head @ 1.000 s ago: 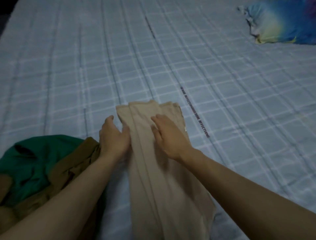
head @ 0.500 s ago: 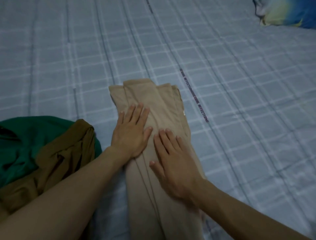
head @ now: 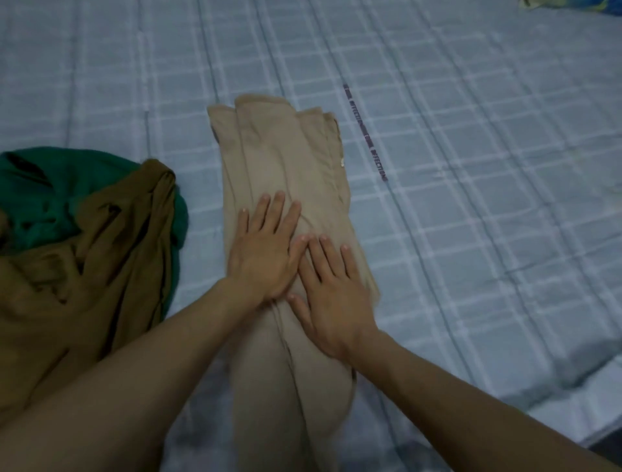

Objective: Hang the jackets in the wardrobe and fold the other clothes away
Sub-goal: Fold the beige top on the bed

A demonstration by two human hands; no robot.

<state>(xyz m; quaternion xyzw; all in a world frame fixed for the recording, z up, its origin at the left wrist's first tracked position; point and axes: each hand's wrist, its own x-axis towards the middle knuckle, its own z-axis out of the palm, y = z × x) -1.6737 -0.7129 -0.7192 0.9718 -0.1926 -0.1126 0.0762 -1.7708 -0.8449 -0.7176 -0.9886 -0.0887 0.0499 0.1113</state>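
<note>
A beige garment [head: 282,155] lies folded into a long narrow strip on the bed, running from the middle of the view down to the bottom edge. My left hand [head: 262,249] lies flat on its middle with the fingers straight. My right hand [head: 331,289] presses flat beside it, a little nearer to me, the two hands touching. At the left, a crumpled brown garment [head: 101,256] lies over a green one [head: 50,195].
The bed is covered by a pale blue checked sheet [head: 471,168]. Its near right edge [head: 555,404] drops away at the lower right. A corner of a blue and yellow pillow [head: 572,3] shows at the top right.
Both hands have slid from the far end of the beige strip toward me, now lying flat on its middle. The view has tilted downward.
</note>
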